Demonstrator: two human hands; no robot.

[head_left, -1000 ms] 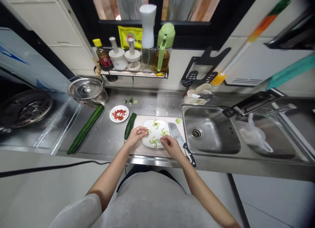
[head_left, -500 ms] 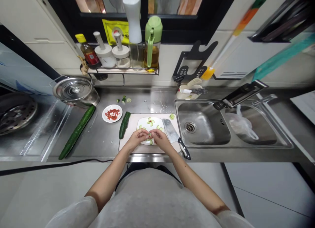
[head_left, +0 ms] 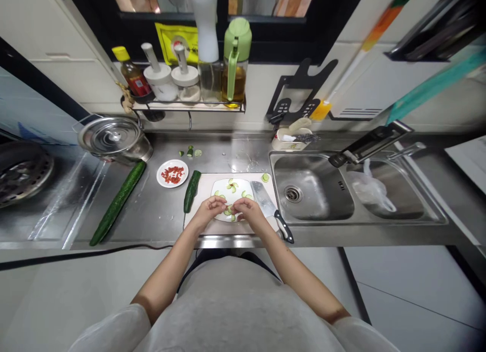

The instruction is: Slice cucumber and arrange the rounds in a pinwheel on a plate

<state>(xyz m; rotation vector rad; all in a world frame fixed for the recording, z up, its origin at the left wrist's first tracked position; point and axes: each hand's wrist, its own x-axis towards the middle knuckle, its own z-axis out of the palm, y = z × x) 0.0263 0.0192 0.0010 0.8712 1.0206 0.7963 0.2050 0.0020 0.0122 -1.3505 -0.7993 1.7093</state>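
Over a white plate point(head_left: 240, 192), my left hand point(head_left: 208, 211) and my right hand point(head_left: 249, 212) face each other with fingertips pinched. What the fingertips hold is too small to make out. Pale green cucumber slices point(head_left: 228, 210) show just between and below the fingers; I cannot tell whether one is held. More slices lie on the plate in small fans, the back one point(head_left: 232, 185) with a red bit at its middle. Under the plate is a pale cutting board point(head_left: 205, 190). A cleaver point(head_left: 264, 199) lies right of the plate, its black handle over the board's edge.
A cut cucumber point(head_left: 192, 191) rests at the board's left edge, with a dish of chopped red bits point(head_left: 172, 174) beyond it. Farther left are a whole cucumber point(head_left: 118, 202) and a lidded steel pot point(head_left: 116, 139). The double sink point(head_left: 315, 187) is on the right, below a bottle rack point(head_left: 186, 107).
My fingertips have drawn slightly apart above the plate, and more of the slices shows between them. The view has shifted a little; the other things stay in place.
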